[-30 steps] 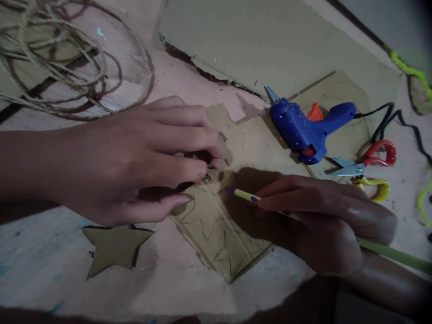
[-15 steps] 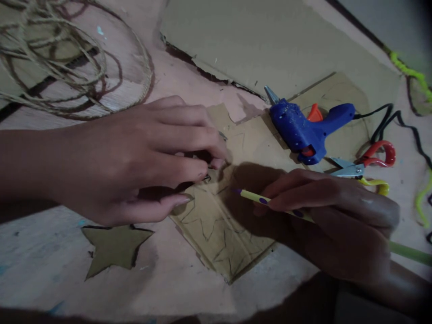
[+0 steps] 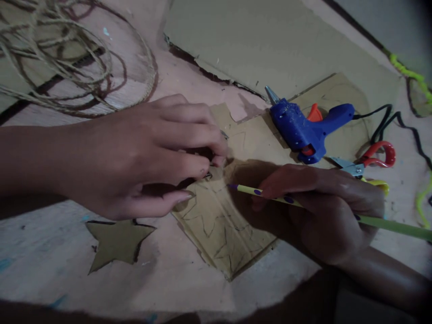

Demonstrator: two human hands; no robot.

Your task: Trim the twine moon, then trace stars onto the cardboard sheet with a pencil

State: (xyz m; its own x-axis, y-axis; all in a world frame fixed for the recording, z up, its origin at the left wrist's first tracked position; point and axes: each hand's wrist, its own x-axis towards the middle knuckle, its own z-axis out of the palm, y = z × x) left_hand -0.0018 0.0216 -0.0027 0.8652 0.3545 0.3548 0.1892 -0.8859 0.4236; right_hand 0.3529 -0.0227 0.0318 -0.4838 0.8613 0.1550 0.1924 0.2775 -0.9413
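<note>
While the left hand presses spread fingers on the cardboard, the right hand grips a pencil.

A flat brown cardboard piece lies on the pink tabletop, with star shapes drawn on it in dark lines. A thin green pencil with purple dots slants low over it, its purple tip touching the cardboard.

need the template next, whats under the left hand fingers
Under the left hand lies the cardboard piece with drawn star outlines; whatever the fingertips press is covered.
</note>
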